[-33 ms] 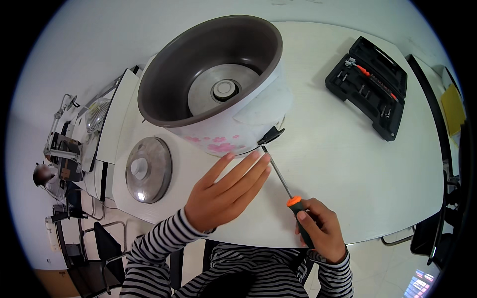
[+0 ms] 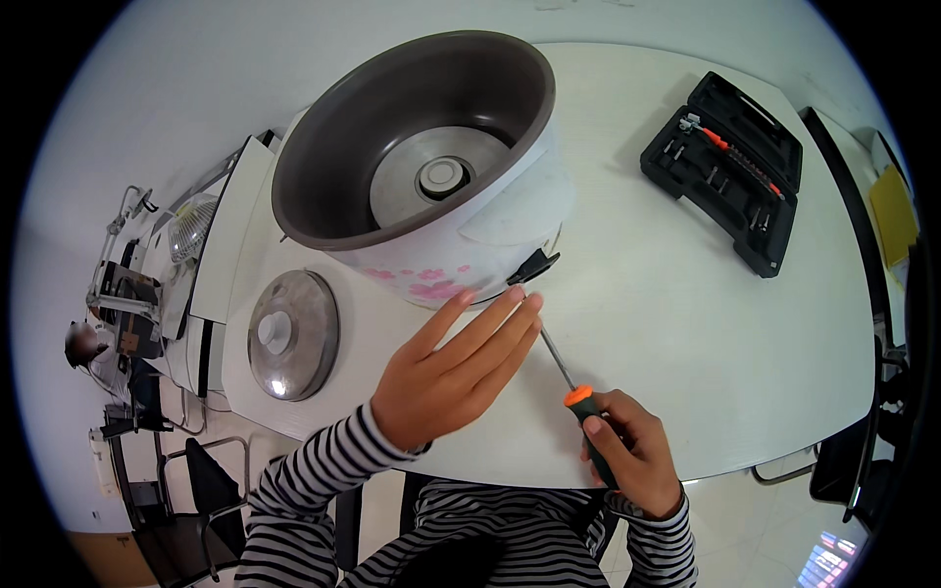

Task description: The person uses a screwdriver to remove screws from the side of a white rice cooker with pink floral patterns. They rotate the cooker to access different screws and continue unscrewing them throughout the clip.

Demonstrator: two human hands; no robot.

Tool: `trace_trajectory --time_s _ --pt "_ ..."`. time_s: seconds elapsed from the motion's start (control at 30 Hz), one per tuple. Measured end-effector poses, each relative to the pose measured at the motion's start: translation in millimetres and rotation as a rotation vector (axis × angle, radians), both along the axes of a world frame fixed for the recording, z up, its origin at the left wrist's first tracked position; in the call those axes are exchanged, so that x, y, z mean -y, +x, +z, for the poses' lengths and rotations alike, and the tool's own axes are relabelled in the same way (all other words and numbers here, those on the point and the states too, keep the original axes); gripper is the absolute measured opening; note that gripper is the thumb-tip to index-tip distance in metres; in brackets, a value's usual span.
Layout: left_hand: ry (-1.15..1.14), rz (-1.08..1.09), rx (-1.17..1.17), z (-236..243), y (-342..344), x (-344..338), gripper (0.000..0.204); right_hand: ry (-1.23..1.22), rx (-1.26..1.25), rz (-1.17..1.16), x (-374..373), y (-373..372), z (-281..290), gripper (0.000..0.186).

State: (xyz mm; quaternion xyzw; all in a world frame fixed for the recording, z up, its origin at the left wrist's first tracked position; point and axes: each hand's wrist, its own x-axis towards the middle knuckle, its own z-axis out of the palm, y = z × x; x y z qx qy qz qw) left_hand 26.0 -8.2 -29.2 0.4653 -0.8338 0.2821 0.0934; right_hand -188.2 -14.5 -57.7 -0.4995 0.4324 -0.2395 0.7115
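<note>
A large rice cooker body (image 2: 431,230), white with pink flowers and a dark inside, stands on the white table without its lid. On its near right side a black plastic piece (image 2: 532,267) sticks out at the bottom edge. My right hand (image 2: 635,453) grips a screwdriver (image 2: 560,361) by its dark green and orange handle. The shaft slants up and left toward the black piece; its tip is hidden behind my left fingers. My left hand (image 2: 451,377) is open, fingers stretched out, with the fingertips at the cooker's lower edge beside the shaft.
A round metal lid (image 2: 304,338) with a white knob lies left of the cooker. At the right of the table (image 2: 784,372) rests an open black tool case (image 2: 725,176) with an orange-handled tool and bits. Chairs, a fan and a seated person are farther left.
My left hand has shifted slightly up and right, so its fingertips now cover the screwdriver's tip. The right hand and screwdriver stay almost the same.
</note>
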Motion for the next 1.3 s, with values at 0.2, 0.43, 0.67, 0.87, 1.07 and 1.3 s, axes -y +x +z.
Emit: trace_trajectory --time_s 0.2,0.43,0.67,0.87,1.07,1.3 --pt "0.008 -0.027 0.156 -6 -1 35 0.023 -0.145 -0.032 -0.005 -2 -2 -2 0.021" --pt "0.002 -0.056 0.155 -1 9 40 0.022 -0.174 -0.054 -0.008 -11 -21 -5 0.022" --pt "-0.025 -0.102 0.180 2 16 38 0.025 -0.038 -0.040 -0.039 -19 -36 -6 0.021" --pt "0.123 -0.092 -0.060 22 24 -3 0.024 -0.040 -0.009 -0.068 -22 -44 -12 0.019" --pt "0.490 0.135 -0.423 -24 38 -51 0.027 -0.082 -0.071 -0.008 -24 -42 -10 0.020" --pt "0.461 0.157 -0.588 -47 40 -53 0.020 -0.406 -0.165 0.162 -33 -35 1 0.024"
